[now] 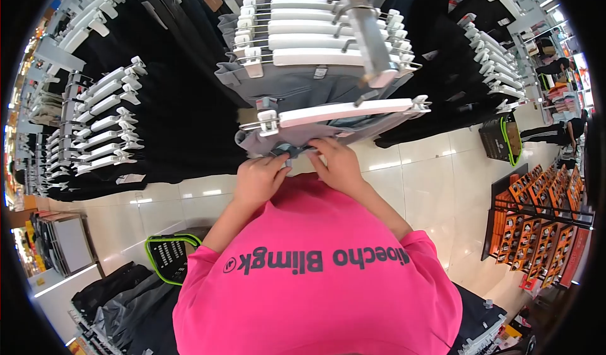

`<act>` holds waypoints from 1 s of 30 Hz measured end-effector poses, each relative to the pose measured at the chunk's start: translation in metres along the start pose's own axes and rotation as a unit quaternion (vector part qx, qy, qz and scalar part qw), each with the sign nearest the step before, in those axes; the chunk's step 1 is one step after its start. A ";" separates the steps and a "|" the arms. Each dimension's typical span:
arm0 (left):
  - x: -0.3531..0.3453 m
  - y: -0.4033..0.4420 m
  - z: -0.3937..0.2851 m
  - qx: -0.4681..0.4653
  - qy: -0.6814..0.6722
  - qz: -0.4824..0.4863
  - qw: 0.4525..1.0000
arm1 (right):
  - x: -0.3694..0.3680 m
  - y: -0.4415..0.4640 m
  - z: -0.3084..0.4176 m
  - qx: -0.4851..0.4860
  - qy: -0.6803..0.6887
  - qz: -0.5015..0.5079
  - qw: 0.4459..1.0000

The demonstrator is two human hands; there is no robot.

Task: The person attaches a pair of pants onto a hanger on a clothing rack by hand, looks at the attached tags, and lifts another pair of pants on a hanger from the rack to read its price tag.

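Grey trousers (259, 141) hang from a white clip hanger (347, 111) at the front end of a metal rail arm (369, 42). Both of my hands are at the waistband's front. My left hand (257, 179) pinches the cloth near a dark drawstring or tie (289, 148). Close beside it, my right hand (338, 163) has its fingertips on the waistband, thumb and fingers bent around the cloth. Behind, more grey trousers (284, 83) hang on several white hangers (315, 57).
Black garments on white hangers (107, 121) hang at the left, more (442, 71) at the right. A green-rimmed basket (170, 258) stands lower left, another (502, 140) at right. An orange-stocked rack (536, 222) is at far right, near a person (555, 132).
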State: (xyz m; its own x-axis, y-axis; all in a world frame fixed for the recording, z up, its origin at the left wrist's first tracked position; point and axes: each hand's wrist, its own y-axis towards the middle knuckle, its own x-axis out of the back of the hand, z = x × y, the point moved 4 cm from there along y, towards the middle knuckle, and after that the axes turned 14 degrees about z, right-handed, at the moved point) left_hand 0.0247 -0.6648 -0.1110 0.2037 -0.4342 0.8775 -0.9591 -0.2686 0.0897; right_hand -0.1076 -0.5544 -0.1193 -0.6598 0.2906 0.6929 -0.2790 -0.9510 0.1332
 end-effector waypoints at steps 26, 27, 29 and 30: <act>-0.009 0.007 0.025 0.049 -0.071 0.151 0.985 | -0.006 0.008 0.005 -0.171 -0.022 0.072 0.982; -0.010 0.008 0.025 0.070 -0.068 0.165 0.981 | -0.006 0.008 0.005 -0.168 -0.024 0.071 0.983; -0.010 0.010 0.022 0.067 -0.060 0.152 0.984 | -0.005 0.008 0.004 -0.165 -0.024 0.073 0.983; -0.010 0.010 0.020 0.065 -0.053 0.142 0.986 | -0.005 0.007 0.003 -0.165 -0.021 0.076 0.983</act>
State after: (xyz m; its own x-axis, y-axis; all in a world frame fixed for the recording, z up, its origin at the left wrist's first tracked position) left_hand 0.0169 -0.6802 -0.1281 -0.0429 -0.5931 0.8040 -0.9484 -0.2289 -0.2194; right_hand -0.1039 -0.5628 -0.1199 -0.6840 0.1363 0.7166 -0.3946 -0.8954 -0.2062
